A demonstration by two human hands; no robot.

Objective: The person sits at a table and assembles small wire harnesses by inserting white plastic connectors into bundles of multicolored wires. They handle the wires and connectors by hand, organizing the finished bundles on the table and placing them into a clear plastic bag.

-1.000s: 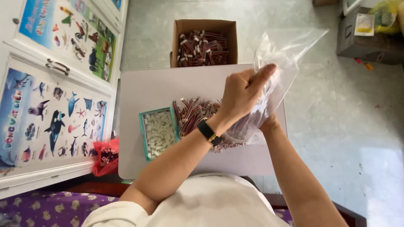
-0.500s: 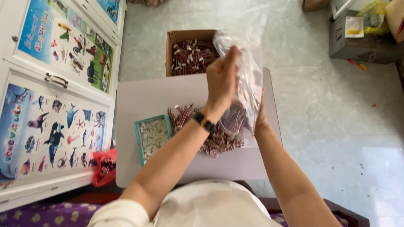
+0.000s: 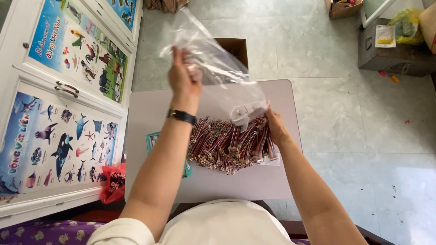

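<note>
Clear plastic is nearly all you hold now: the transparent bag (image 3: 218, 68) that was bunched full between both hands half a second ago stretches slack and see-through from one hand to the other, and the bundle of multicoloured wires (image 3: 231, 143) lies spread on the pale tabletop (image 3: 150, 109) beneath it. Your left hand (image 3: 184, 77) has gone up and away from you, fingers clenched on the bag's upper end, the black wristwatch (image 3: 181, 116) turned toward the camera. Your right hand (image 3: 274, 124) has dropped to the far side of the wire heap, fingers pinched on the bag's lower end, just above the wires and touching their edge. Judging from that, the contents are out and the bag looks empty, though its folds blur what may cling inside. The cardboard box (image 3: 236, 47) past the tabletop is mostly hidden behind the plastic. A teal-framed tray (image 3: 152, 138) shows at the wires' left side, half covered by your left forearm. A red bag (image 3: 113, 181) sits by the cabinet.
</note>
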